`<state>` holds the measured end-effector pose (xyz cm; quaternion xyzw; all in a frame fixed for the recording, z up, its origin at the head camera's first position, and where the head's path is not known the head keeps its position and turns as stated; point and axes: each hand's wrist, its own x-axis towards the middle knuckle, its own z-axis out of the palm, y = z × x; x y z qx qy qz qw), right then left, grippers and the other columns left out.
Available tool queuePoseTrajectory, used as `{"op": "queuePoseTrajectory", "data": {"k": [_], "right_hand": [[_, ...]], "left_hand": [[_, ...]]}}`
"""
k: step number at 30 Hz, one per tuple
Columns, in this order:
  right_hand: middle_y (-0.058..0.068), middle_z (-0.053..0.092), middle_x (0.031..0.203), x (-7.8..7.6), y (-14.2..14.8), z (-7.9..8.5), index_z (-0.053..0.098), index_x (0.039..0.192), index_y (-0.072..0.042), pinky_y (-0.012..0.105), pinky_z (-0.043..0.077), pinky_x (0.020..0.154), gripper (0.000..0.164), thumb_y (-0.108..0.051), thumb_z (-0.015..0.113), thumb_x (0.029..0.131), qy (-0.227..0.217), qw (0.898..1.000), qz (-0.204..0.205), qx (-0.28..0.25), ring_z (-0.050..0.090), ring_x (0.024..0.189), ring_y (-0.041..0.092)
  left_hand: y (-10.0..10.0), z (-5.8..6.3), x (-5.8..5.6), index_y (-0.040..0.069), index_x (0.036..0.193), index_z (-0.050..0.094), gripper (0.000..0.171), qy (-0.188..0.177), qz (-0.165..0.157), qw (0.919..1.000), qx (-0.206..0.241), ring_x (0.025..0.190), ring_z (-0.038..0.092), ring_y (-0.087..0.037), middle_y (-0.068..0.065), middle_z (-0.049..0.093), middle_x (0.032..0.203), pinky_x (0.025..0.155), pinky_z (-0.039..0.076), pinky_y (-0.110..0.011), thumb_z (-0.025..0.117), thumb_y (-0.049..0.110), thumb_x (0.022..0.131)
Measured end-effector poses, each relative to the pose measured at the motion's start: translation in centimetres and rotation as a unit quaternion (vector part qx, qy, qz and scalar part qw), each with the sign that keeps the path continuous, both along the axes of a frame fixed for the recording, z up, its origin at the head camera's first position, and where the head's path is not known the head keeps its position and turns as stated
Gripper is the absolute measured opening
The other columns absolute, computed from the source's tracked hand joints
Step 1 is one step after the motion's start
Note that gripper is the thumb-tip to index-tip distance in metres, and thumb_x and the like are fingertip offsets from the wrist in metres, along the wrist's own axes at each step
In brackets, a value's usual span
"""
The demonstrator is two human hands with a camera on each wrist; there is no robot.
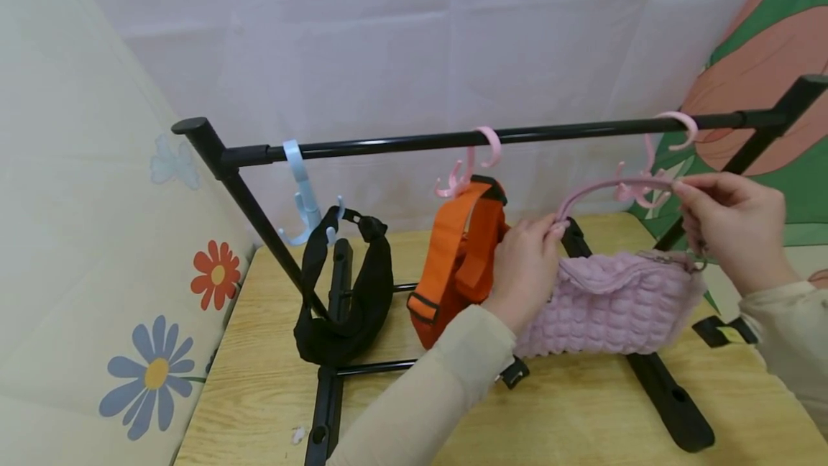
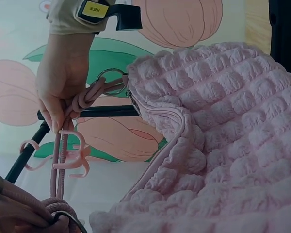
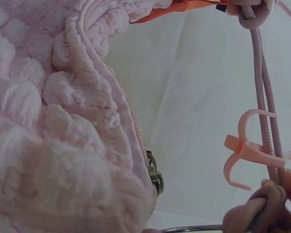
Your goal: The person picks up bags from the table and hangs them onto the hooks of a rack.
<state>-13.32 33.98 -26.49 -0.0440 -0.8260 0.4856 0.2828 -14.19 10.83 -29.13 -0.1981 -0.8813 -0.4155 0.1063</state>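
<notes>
A puffy lilac handbag point(image 1: 621, 300) hangs below both hands, its zipped top edge facing up. My left hand point(image 1: 527, 268) grips the left end of its strap point(image 1: 601, 184), beside the orange bag. The other end of the strap is pinched between thumb and fingers of my right hand point(image 1: 737, 225). Between the hands the strap arches up in front of the right pink hook point(image 1: 637, 189). In the left wrist view, the knotted strap end point(image 2: 85, 99) joins the bag through a metal ring point(image 2: 111, 80). The right wrist view shows the strap overlapping the hook's prongs point(image 3: 252, 153).
A black rack bar point(image 1: 401, 142) runs across, carrying the hooks. From the blue hook point(image 1: 304, 200) hangs a black bag point(image 1: 352, 322); an orange bag point(image 1: 453, 257) hangs at the middle pink hook point(image 1: 488, 146). The rack's feet point(image 1: 673, 401) rest on a wooden table point(image 1: 259, 380).
</notes>
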Motion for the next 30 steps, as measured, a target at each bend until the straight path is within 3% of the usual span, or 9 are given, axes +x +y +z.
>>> {"op": "queuePoseTrajectory", "data": {"k": [10, 16, 27, 30], "right_hand": [[-0.004, 0.056, 0.063, 0.0, 0.0, -0.5, 0.069, 0.099, -0.012, 0.035, 0.028, 0.031, 0.016, -0.025, 0.06, 0.096, -0.025, 1.0, 0.009, -0.012, 0.041, 0.037, 0.015], [-0.006, 0.057, 0.065, 0.0, 0.0, -0.8, 0.068, 0.1, -0.015, 0.033, 0.03, 0.032, 0.016, -0.028, 0.059, 0.096, -0.041, 0.999, 0.0, -0.006, 0.042, 0.039, 0.015], [-0.008, 0.059, 0.069, -0.3, 0.3, -1.9, 0.068, 0.102, -0.012, 0.025, 0.039, 0.04, 0.016, -0.024, 0.059, 0.096, -0.038, 0.999, -0.004, -0.018, 0.048, 0.051, 0.01], [-0.007, 0.062, 0.07, -0.4, 0.4, -2.2, 0.069, 0.101, -0.009, 0.021, 0.044, 0.045, 0.015, -0.02, 0.061, 0.095, -0.028, 0.998, 0.017, -0.048, 0.053, 0.055, 0.009]], "left_hand": [[-0.1, -0.5, 0.4, 0.018, 0.126, 0.066, 0.032, -0.038, -0.008, 0.9991, 0.014, 0.094, 0.061, -0.008, 0.004, 0.067, 0.11, 0.081, 0.049, -0.023, 0.05, 0.029, 0.101], [-0.1, -0.9, 0.7, 0.018, 0.123, 0.068, 0.03, -0.03, -0.01, 0.9995, 0.007, 0.087, 0.06, -0.009, 0.005, 0.066, 0.101, 0.074, 0.047, -0.022, 0.049, 0.029, 0.102], [0.1, -2.0, 1.4, 0.019, 0.126, 0.066, 0.029, -0.004, -0.007, 0.9995, -0.031, 0.1, 0.063, -0.011, 0.006, 0.067, 0.111, 0.082, 0.049, -0.026, 0.054, 0.026, 0.101], [0.2, -2.5, 1.6, 0.02, 0.125, 0.067, 0.028, 0.008, -0.005, 0.9989, -0.046, 0.101, 0.063, -0.009, 0.007, 0.067, 0.112, 0.082, 0.049, -0.026, 0.056, 0.027, 0.1]]}}
